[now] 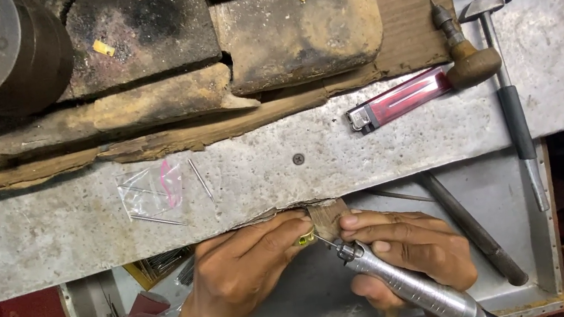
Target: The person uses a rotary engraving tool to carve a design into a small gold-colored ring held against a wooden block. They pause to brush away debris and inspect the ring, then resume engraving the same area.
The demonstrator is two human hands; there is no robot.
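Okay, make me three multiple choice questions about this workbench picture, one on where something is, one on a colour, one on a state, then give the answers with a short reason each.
1. Where does the lighter lie?
A. on the grey benchtop, beside the wooden-handled tool
B. in the drawer below
C. in the left hand

2. What colour is the lighter's body?
A. blue
B. red
C. green

3. How is the rotary handpiece?
A. lying loose on the bench
B. hanging from a hook
C. gripped in the right hand, tip at the small piece pinched by the left hand

Answers: 1 A, it rests on the bench by the tool's handle. 2 B, translucent red. 3 C, the right fingers wrap around it.
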